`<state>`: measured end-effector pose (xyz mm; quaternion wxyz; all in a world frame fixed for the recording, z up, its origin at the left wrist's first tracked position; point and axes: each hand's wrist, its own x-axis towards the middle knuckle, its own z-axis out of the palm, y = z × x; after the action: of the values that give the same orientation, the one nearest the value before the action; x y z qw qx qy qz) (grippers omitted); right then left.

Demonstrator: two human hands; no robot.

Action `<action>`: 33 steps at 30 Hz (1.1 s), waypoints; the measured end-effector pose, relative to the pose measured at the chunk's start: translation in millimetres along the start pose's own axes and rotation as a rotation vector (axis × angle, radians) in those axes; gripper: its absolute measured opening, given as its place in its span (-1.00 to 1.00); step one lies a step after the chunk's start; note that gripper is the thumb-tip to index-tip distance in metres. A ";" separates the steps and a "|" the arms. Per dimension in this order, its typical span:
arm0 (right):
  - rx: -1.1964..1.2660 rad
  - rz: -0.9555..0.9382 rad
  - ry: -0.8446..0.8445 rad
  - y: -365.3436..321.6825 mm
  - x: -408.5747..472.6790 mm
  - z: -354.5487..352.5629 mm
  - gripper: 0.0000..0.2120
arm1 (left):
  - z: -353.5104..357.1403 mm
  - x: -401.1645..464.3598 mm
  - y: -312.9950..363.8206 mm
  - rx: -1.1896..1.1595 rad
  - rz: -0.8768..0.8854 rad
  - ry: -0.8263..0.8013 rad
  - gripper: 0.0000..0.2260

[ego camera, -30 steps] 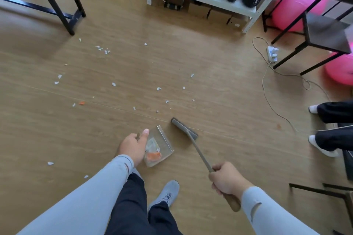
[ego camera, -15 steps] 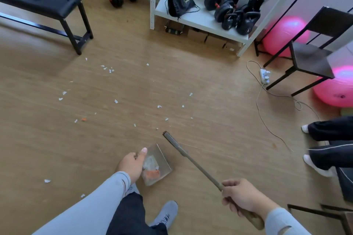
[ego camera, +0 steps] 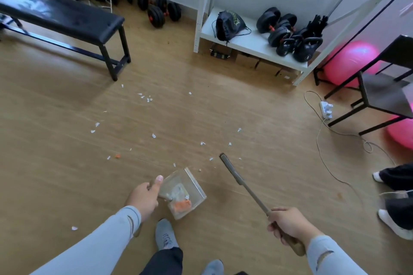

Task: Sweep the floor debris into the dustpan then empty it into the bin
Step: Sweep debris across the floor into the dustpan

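A clear plastic dustpan (ego camera: 192,185) sits low over the wooden floor, holding white scraps and orange bits. My left hand (ego camera: 145,196) grips its handle at the left, thumb up along the edge. My right hand (ego camera: 288,224) grips the wooden handle of a long brush (ego camera: 231,171), whose narrow head points away to the upper left, right of the dustpan. Small white paper scraps (ego camera: 145,97) lie scattered over the floor ahead, with one orange bit (ego camera: 117,156) to the left. No bin is in view.
A black bench (ego camera: 60,14) stands at the far left. A white shelf (ego camera: 252,46) with kettlebells and a bag is ahead. A power strip (ego camera: 326,108) and cable trail right, near a black chair (ego camera: 384,94), pink balls and another person's feet (ego camera: 393,223).
The view has tilted up and back. The brush head has swung away from the dustpan mouth, out to the right and forward. The dustpan stays in my left hand.
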<state>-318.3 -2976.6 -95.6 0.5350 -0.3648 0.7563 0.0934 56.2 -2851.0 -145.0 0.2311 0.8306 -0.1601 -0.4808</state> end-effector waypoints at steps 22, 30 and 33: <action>-0.397 -0.026 -0.072 -72.2 83.4 54.7 -0.72 | 26.9 63.7 33.7 0.184 0.014 -0.036 -0.48; -0.476 -0.039 -0.217 -49.8 61.3 28.4 -0.84 | 68.9 74.9 47.6 0.218 -0.002 0.048 -0.53; -0.380 0.039 -0.294 -48.3 53.2 -11.2 -0.72 | 64.8 77.8 48.0 0.214 -0.002 0.070 -0.59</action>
<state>-303.7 -3041.2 -125.7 0.5591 -0.4270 0.6460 0.2963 35.4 -2944.3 -203.4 0.1458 0.8669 -0.2016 -0.4320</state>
